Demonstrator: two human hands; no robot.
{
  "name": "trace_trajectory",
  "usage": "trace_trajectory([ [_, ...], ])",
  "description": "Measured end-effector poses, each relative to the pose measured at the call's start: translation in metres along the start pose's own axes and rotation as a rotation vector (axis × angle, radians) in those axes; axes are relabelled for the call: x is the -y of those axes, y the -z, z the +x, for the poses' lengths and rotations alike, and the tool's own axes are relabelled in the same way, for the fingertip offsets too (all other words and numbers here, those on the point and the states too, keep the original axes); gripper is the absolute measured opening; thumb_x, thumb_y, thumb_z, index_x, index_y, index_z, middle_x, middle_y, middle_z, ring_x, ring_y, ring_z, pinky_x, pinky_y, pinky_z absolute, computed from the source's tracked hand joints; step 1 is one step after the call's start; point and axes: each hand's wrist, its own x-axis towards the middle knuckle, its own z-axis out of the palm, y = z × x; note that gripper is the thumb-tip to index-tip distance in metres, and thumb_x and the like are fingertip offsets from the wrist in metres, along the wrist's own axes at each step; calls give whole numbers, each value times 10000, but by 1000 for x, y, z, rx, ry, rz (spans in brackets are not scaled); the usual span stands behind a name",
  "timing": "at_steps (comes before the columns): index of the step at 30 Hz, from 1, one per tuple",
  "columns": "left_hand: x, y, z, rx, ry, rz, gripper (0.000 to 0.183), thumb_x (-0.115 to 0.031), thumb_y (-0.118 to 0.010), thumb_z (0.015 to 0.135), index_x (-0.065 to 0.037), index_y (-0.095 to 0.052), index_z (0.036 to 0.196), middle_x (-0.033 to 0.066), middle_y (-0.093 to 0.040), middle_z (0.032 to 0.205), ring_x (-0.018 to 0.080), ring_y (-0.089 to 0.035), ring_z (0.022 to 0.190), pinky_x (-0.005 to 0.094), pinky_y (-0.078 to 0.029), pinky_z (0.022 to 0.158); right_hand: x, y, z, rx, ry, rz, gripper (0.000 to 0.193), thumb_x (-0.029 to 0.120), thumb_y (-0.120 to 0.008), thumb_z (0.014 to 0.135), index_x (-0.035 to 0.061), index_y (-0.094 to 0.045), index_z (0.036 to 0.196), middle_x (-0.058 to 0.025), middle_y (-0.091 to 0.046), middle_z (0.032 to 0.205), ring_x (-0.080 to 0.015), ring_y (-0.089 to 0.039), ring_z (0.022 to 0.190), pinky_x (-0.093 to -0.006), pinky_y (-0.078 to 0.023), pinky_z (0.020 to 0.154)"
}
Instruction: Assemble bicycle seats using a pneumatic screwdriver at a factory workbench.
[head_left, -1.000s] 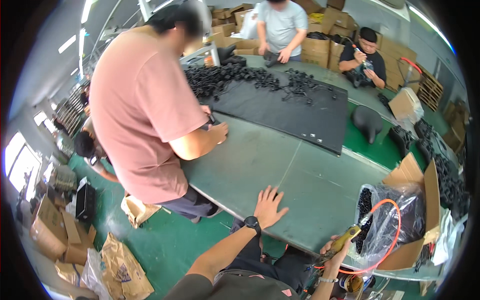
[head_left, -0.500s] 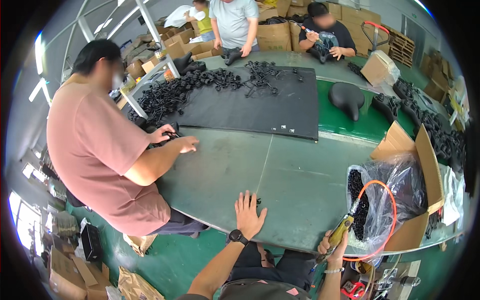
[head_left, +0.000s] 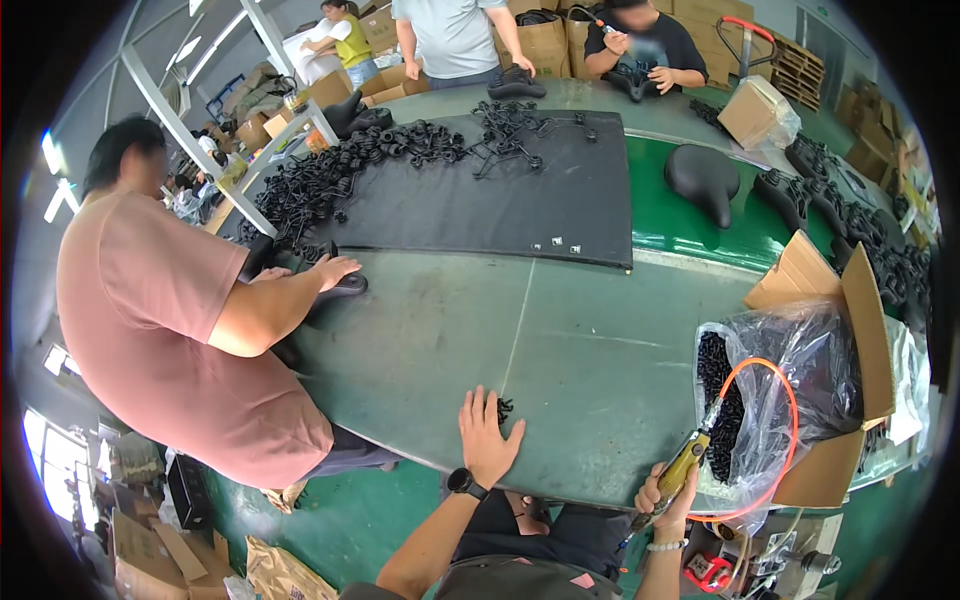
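Note:
My left hand (head_left: pixel 487 437) lies flat on the green worktable (head_left: pixel 600 400) near its front edge, fingers stretched out. Beside its fingertips is a small cluster of black screw-like pieces (head_left: pixel 505 409). In my right hand (head_left: pixel 666 492) is a yellow-green air screwdriver (head_left: pixel 684 462), held at the table's edge with its tip pointing down and left. An orange hose (head_left: pixel 790 410) loops from its upper end. Just beyond the tool, an open cardboard box (head_left: pixel 868 340) lined with clear plastic holds many small black pieces (head_left: pixel 718 390).
A co-worker in a pink shirt (head_left: pixel 150 270) handles a black bicycle saddle (head_left: pixel 345 286) at left. Black saddle parts (head_left: pixel 300 190) pile on a dark mat (head_left: pixel 480 215). A saddle (head_left: pixel 703 183) lies on green surface at right. Two people work across the table.
My left hand has shifted slightly left, showing more of the small black pieces. The pink-shirted co-worker's saddle now shows more fully. A far person's saddle has turned sideways. My right hand keeps its hold.

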Motion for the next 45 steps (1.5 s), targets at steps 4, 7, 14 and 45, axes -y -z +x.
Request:
trace_trajectory([
  [4,0,2,0,10,6,12,634,-304,-680,793,21,-462,1292,223,-363,1420,410,-293,1332,506,-257,1082,1,-5,1,-33,-13,11,745,753,-309,855,53,-545,947,-43,-413,507,-185,-378,381,-329,-301,387],
  [7,2,0,0,16,10,5,610,-323,-667,803,8,-480,1279,214,-371,1414,408,-294,1331,520,-250,1080,1,-10,-1,-79,-9,8,732,746,-306,863,56,-540,927,-30,-396,495,-172,-354,363,-319,-282,369],
  [14,6,3,1,1,14,-42,603,-344,-669,803,2,-489,1264,205,-393,1393,396,-306,1320,524,-256,1074,0,-12,1,-108,-33,-14,735,757,-318,848,62,-548,919,-36,-402,493,-180,-357,367,-329,-287,379],
  [45,114,34,172,22,820,-1100,513,-446,-640,763,-14,-601,1038,94,-649,955,205,-639,856,358,-513,833,5,-4,2,26,-41,-17,704,731,-347,852,66,-536,988,-34,-403,529,-188,-397,424,-333,-321,422],
])
